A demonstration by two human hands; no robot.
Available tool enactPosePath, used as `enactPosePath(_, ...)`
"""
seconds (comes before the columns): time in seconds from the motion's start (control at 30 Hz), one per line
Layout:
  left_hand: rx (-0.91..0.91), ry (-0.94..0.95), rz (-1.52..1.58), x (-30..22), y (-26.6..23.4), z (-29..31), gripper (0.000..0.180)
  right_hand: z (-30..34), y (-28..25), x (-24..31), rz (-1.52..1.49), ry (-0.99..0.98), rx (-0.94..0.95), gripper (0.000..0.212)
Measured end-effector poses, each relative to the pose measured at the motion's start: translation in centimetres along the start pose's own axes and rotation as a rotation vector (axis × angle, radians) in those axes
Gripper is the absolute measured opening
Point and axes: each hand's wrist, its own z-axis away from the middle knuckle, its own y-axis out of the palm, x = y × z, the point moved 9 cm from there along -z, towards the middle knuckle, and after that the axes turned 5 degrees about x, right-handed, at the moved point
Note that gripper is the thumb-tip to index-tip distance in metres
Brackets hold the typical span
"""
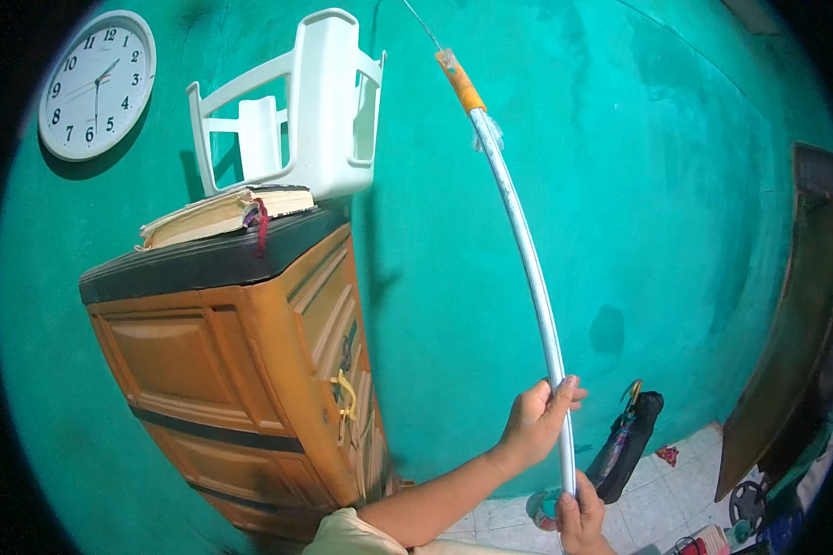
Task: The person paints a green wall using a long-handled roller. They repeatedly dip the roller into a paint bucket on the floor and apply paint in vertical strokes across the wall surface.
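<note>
A long white pole point(524, 240) rises from the lower edge up along the green wall, looking curved in this wide view. My left hand point(533, 427) is wrapped round it with the thumb along its side. Lower down, my right hand point(583, 524) grips the same pole near its visible bottom part. At the upper end sits an orange sleeve point(463, 85) with clear, film-like material around it. From there a thin rod or wire point(422, 23) runs out past the top edge, so its tip is hidden.
On the left stands a brown cabinet point(185, 361) with a dark top, bearing a thick book point(222, 217) and an upturned white plastic stool point(333, 120). A wall clock point(97, 85) hangs at upper left. A dark umbrella-like bundle point(629, 444) leans against the wall.
</note>
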Motion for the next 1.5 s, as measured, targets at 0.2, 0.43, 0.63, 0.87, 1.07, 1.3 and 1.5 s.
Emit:
enactPosePath(0.2, -0.015, 0.067, 0.063, -0.8, -1.7, 0.9, 0.050, -1.4, 3.3, -0.1, -0.168, 0.079, -0.004, 0.041)
enactPosePath(0.43, -0.038, 0.027, -0.053, -2.7, -4.5, 2.0, 0.044, -5.5, 6.4, 1.1, -0.224, 0.159, 0.038, 0.049)
enactPosePath(0.63, -0.059, -0.005, 0.240, -3.8, -6.6, 2.3, 0.042, -3.3, 9.4, 1.4, -0.469, 0.237, 0.170, 0.064)
enactPosePath(0.87, -0.065, 0.130, 0.343, -9.7, -8.4, -0.5, 0.044, -1.0, 9.3, 3.8, -0.037, 0.115, 0.007, 0.060)
enactPosePath(1.07, -0.168, 0.293, 0.262, -10.4, -10.0, -1.6, 0.041, -6.9, 7.5, 7.7, 0.302, 0.025, -0.152, 0.062)
enactPosePath(1.3, -0.393, 0.268, 0.049, -5.0, -11.9, 4.7, 0.042, -19.8, 7.1, 15.4, 0.270, -0.089, -0.212, 0.052)
enactPosePath(1.5, -0.399, 0.244, 0.004, -1.7, -14.8, 7.2, 0.032, -28.6, 6.0, 20.9, 0.369, -0.129, -0.300, 0.049)
